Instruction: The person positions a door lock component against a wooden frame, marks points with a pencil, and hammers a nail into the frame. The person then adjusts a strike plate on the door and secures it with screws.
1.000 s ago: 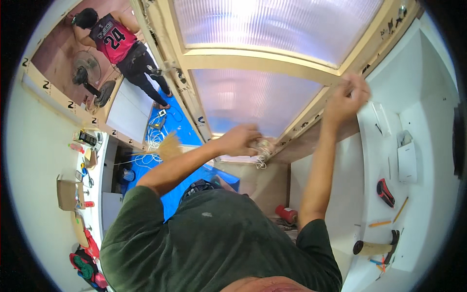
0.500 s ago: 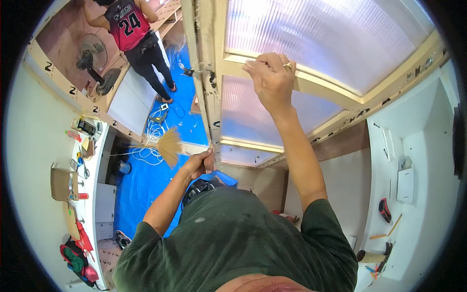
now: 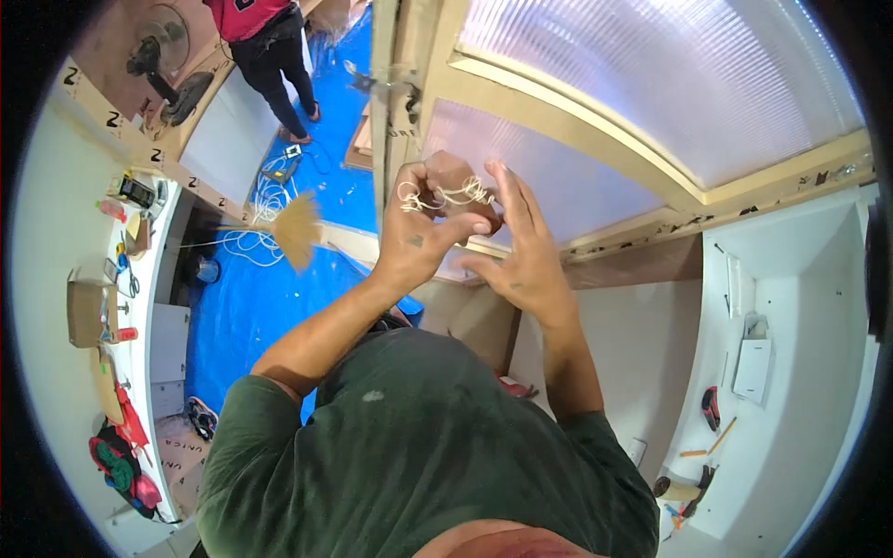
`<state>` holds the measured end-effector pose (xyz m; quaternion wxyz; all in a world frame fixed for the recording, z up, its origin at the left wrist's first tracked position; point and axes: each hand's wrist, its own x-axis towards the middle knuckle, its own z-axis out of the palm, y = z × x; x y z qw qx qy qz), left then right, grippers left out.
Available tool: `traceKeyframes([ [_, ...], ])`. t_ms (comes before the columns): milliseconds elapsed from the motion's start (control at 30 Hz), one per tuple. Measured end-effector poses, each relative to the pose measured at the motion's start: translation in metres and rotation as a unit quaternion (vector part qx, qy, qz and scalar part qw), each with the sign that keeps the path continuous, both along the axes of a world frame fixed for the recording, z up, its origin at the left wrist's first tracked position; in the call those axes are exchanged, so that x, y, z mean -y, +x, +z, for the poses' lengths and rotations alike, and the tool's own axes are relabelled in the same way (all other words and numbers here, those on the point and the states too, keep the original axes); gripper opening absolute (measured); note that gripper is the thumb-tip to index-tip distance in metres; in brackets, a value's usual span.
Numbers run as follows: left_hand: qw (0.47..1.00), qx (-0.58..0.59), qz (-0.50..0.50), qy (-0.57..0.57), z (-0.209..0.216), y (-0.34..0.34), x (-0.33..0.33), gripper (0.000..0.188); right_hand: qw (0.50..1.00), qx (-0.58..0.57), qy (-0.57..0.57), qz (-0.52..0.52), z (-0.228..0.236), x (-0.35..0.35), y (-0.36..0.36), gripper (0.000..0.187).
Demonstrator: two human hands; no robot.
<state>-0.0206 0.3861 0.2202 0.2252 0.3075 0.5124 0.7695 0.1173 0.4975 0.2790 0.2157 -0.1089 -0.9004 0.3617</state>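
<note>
My left hand (image 3: 411, 244) is closed, its thumb and fingers curled round a brownish, partly see-through piece (image 3: 450, 171) whose kind I cannot make out. Thin cream curly strands (image 3: 476, 190) hang about its fingers and across that piece. Close on its right, my right hand (image 3: 528, 263) has its fingers stretched out and its thumb apart, with nothing visibly gripped. Both hands are raised in front of a cream-framed door (image 3: 558, 110) with ribbed translucent panels (image 3: 651, 70).
A person in a red top (image 3: 256, 20) stands beyond the opening at upper left. Blue sheeting (image 3: 246, 321) covers the floor, with a straw broom (image 3: 296, 232) and white cable (image 3: 270, 200) there. Shelves at left and right (image 3: 744, 437) carry tools. A fan (image 3: 163, 79) stands upper left.
My right hand has come down from the door frame to beside my left. My left hand has risen from near my waist, bringing the strands and brownish piece into view.
</note>
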Motion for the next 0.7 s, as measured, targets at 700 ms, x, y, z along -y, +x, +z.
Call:
traceKeyframes([
  [700,0.996,-0.004,-0.063,-0.07,0.011,0.046,-0.034,0.054,0.985,-0.108,-0.132,0.008,-0.019,-0.034,0.055,0.088],
])
